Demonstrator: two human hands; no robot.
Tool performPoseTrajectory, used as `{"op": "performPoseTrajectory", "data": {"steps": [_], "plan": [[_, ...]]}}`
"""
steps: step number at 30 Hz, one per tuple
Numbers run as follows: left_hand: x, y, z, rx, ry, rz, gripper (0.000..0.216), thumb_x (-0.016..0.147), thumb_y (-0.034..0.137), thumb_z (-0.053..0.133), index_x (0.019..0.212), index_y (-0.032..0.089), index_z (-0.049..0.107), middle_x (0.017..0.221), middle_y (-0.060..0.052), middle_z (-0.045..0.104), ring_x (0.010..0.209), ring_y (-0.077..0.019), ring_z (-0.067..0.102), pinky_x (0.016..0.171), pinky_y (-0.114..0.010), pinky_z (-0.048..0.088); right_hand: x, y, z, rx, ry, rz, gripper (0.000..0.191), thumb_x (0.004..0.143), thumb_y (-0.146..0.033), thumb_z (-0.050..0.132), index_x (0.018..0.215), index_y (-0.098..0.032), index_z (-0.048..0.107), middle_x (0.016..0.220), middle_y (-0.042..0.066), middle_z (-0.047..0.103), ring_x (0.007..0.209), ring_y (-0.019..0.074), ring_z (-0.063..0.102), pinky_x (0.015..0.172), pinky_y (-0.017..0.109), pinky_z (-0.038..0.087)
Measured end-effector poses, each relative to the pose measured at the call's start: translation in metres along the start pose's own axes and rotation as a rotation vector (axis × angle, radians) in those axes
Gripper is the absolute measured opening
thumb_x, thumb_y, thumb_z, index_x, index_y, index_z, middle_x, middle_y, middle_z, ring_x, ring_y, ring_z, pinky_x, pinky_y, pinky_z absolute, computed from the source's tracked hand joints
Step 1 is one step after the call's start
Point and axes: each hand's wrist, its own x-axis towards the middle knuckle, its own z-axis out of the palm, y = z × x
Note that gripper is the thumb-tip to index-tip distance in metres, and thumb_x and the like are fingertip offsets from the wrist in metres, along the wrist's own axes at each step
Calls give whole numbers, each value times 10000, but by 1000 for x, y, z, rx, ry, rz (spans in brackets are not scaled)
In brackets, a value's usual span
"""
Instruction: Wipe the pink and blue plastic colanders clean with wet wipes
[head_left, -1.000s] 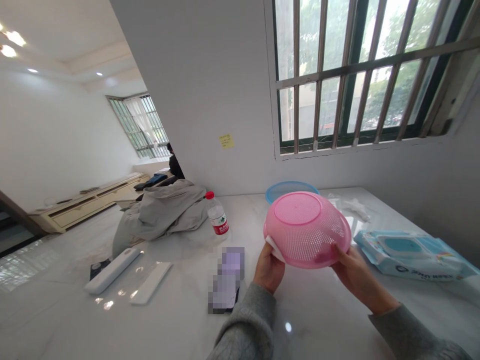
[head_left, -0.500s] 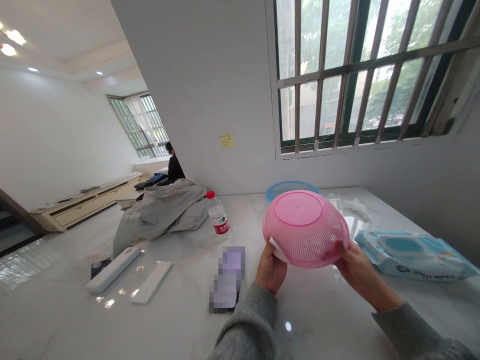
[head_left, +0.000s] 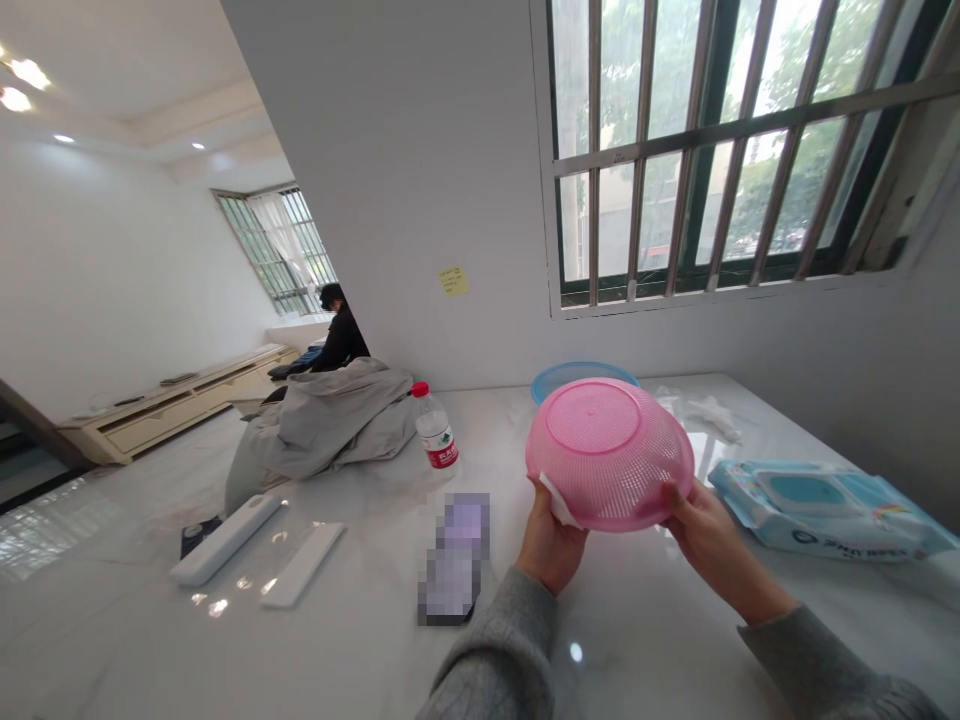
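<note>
Two bare hands held a pink colander [head_left: 609, 455] up off the counter [head_left: 337, 640], tilted with its base toward the camera; the left hand [head_left: 551, 540] grasped the near rim with a white wipe [head_left: 559, 502] between thumb and plastic, and the right hand [head_left: 716, 545] grasped the rim on the opposite side. A blue basin [head_left: 577, 382] sat just behind the colander, a crumpled white cloth [head_left: 701, 412] lay beyond it to the right, and a wipes pack [head_left: 817, 510] lay nearer on the right. Left of the hands stood a water bottle [head_left: 435, 430] beside a grey jacket [head_left: 322, 435], with another person [head_left: 341, 335] in black farther back.
</note>
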Motion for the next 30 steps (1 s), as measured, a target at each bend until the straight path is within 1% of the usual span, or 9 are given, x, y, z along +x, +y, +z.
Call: {"op": "performPoseTrajectory", "data": {"steps": [3, 6, 10, 13, 16, 19, 21, 25, 30], "plan": [[-2, 0, -1, -4, 33, 1, 562, 911, 622, 693, 1267, 192, 760, 1410, -124, 718, 1365, -275, 622, 1120, -376, 524, 2, 3, 1, -2, 14, -26, 532, 705, -597, 934, 1029, -211, 762, 781, 25, 740, 621, 161, 641, 578, 267, 544], [-3, 0, 0, 13, -8, 12, 511, 886, 565, 770, 1240, 196, 764, 1407, -113, 721, 1349, -269, 628, 1118, -378, 517, 3, 5, -1, 4, 38, -42, 500, 729, -599, 918, 997, -208, 760, 793, 33, 744, 661, 171, 654, 596, 270, 560], [-5, 2, 3, 7, -77, -9, 338, 894, 329, 807, 1203, 197, 765, 1329, -85, 762, 1217, -216, 687, 1092, -346, 510, 4, 5, -4, 23, 83, -68, 490, 723, -603, 921, 965, -209, 758, 852, 46, 769, 718, 183, 676, 645, 284, 596], [-6, 3, 3, 12, -106, -13, 311, 847, 181, 797, 1156, 196, 768, 1262, -71, 784, 1127, -181, 706, 1025, -315, 524, 5, 5, -5, 35, 85, -63, 509, 708, -607, 929, 975, -207, 762, 857, 42, 774, 731, 177, 684, 658, 273, 603], [-4, -1, 0, 70, -93, 31, 294, 821, 202, 852, 1104, 192, 775, 1243, -67, 788, 1102, -172, 707, 1015, -303, 522, 6, 5, -5, 46, 83, -46, 530, 679, -611, 946, 956, -198, 762, 829, 35, 768, 706, 162, 679, 643, 256, 600], [-2, -5, -3, 107, -41, 81, 403, 782, 287, 918, 1144, 190, 770, 1250, -74, 784, 1144, -193, 697, 1070, -320, 497, 6, 5, -4, 41, 49, -23, 540, 681, -612, 945, 961, -188, 759, 796, 36, 762, 657, 153, 669, 615, 260, 596], [0, -7, -4, 109, -6, 100, 439, 770, 296, 928, 1166, 194, 767, 1254, -76, 783, 1183, -211, 687, 1093, -337, 488, 5, 6, -2, 25, 34, -4, 549, 688, -614, 941, 977, -185, 757, 804, 47, 772, 663, 163, 688, 630, 279, 608], [2, -7, -3, 83, 36, 100, 400, 814, 273, 884, 1191, 218, 763, 1326, -72, 760, 1267, -233, 660, 1116, -366, 492, 3, 5, -1, 4, 50, 19, 567, 674, -630, 943, 965, -183, 751, 793, 54, 778, 675, 185, 718, 649, 315, 629], [5, -1, -5, 56, 85, 68, 304, 869, 204, 805, 1170, 218, 769, 1316, -73, 768, 1330, -245, 639, 1160, -396, 482, 3, 3, -3, 12, 24, -10, 548, 697, -609, 939, 980, -182, 744, 762, 31, 759, 612, 154, 690, 585, 267, 594]]}}
